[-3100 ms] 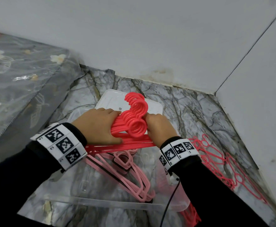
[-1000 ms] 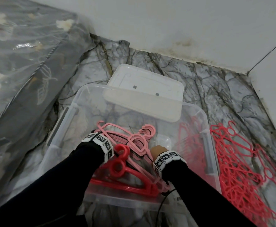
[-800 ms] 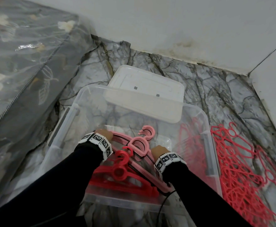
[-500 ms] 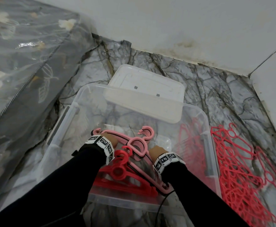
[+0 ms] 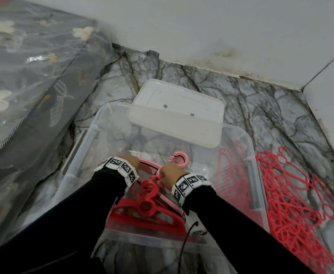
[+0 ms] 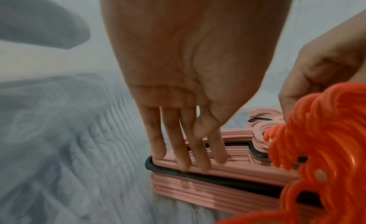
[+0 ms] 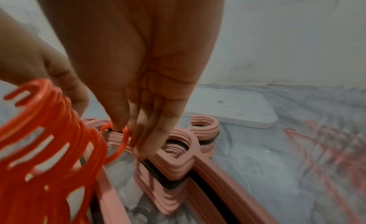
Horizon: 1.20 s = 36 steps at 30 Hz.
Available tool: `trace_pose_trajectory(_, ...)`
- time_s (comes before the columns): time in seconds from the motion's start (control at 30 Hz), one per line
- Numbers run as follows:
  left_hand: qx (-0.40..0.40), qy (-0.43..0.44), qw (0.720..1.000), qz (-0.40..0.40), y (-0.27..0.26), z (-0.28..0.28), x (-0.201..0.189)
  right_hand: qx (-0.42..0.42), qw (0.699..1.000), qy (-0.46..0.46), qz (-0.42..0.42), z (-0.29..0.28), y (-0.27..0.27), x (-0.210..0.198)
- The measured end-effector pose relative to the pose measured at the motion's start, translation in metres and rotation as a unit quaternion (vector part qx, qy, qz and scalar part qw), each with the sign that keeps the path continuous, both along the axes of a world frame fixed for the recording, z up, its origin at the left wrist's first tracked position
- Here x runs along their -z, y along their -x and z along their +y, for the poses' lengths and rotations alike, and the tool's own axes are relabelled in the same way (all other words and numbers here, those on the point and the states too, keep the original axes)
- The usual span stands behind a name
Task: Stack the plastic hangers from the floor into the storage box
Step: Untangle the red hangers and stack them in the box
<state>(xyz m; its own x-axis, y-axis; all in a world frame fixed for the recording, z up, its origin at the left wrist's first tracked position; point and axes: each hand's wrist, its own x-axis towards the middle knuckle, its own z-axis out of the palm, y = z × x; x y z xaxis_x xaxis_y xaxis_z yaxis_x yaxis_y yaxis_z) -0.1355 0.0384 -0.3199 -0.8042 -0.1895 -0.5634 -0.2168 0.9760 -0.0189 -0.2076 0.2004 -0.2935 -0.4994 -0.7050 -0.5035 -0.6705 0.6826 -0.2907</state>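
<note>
Lower centre, in the box [image 5: 237,128], flat left hand [image 5: 130,159] presses pink hangers [image 6: 208,189]; right hand [image 5: 169,174] touches their neck, grip unclear. Squaring them up; floor hangers [image 5: 292,204], right, probably next.

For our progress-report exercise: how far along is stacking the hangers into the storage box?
Done: a pink stack and a red stack lie in the storage box. In hand: left hand presses the pink stack, right hand touches it. Left: red hangers on the floor.
</note>
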Motion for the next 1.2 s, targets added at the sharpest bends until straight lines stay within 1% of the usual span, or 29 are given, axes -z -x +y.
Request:
trace_pose_trajectory(0.1,0.090,0.031,0.991,-0.099,-0.018,0.009,-0.023,0.030,0.999,0.033,-0.018,0.006,-0.002,0.001)
trace_pose_trajectory(0.13,0.106,0.030,0.987,-0.114,-0.022,0.013,-0.031,0.039,0.998,0.043,-0.029,0.008,-0.003,0.000)
trace_pose_trajectory(0.23,0.117,0.029,0.985,-0.124,-0.023,0.029,-0.060,0.059,0.994,0.067,-0.057,0.009,-0.004,0.000)
trace_pose_trajectory(0.3,0.129,0.034,0.984,-0.118,-0.020,0.038,-0.068,0.070,0.993,0.072,-0.065,0.009,-0.004,0.001)
trace_pose_trajectory(0.4,0.141,0.029,0.977,-0.160,-0.015,0.041,-0.074,0.075,0.993,0.054,-0.070,0.009,-0.004,0.006)
trace_pose_trajectory(0.5,0.133,0.026,0.975,-0.176,-0.015,0.035,-0.070,0.060,0.995,0.062,-0.049,0.007,-0.004,0.008)
trace_pose_trajectory(0.6,0.136,0.036,0.979,-0.145,-0.017,0.035,-0.051,0.063,0.995,0.071,-0.043,0.007,-0.004,0.011)
trace_pose_trajectory(0.7,0.092,0.008,0.989,-0.117,-0.019,0.043,-0.039,0.059,0.995,0.073,-0.030,0.006,-0.004,0.015)
trace_pose_trajectory(0.8,0.065,-0.009,0.993,-0.098,-0.017,0.040,-0.039,0.050,0.996,0.073,-0.023,0.005,-0.001,0.017)
trace_pose_trajectory(0.9,0.043,-0.030,0.992,-0.116,-0.018,0.038,-0.039,0.050,0.996,0.066,-0.034,0.004,0.000,0.019)
trace_pose_trajectory(1.0,0.071,-0.038,0.992,-0.100,-0.023,0.048,-0.032,0.029,0.998,0.056,-0.012,0.002,-0.001,0.021)
trace_pose_trajectory(1.07,0.089,-0.038,0.990,-0.105,-0.025,0.051,-0.030,0.012,0.999,0.037,-0.012,0.001,-0.002,0.021)
trace_pose_trajectory(1.13,0.116,-0.003,0.986,-0.122,-0.020,0.046,-0.030,0.017,0.999,0.026,-0.029,0.002,0.000,0.021)
trace_pose_trajectory(1.2,0.131,0.015,0.977,-0.167,-0.015,0.039,-0.033,0.052,0.995,0.025,-0.080,0.003,0.006,0.017)
